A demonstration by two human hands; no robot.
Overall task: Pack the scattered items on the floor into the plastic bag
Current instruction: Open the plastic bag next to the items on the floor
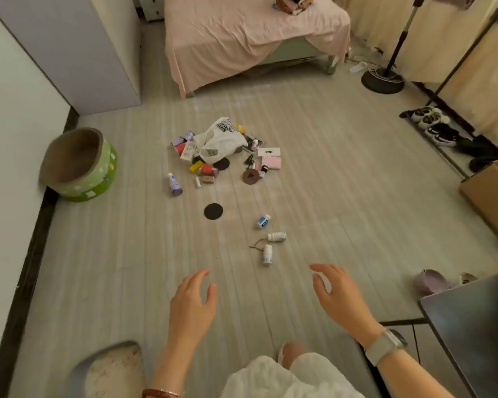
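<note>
Both hands empty: my left hand (194, 300) and right hand (338, 294) hover with fingers loose. Plastic bag (223, 139) at 12 o'clock amid clutter: probably light, floppy, slippery; I'd grab handles. White bottles (276, 236) nearer, probably rigid.

A pink-sheeted bed (242, 33), green round bowl-like tub (81, 165), cardboard box (492, 193), perhaps shoes (434, 124).

We see the room in soft, even indoor light, dim and warm, with no hard shadows on the floor (314, 156). Wide-angle distortion bends the wall (9, 139) far left of the left hand (191, 303). The whole frame is slightly soft (labels on the small items beyond both hands cannot be read).
</note>
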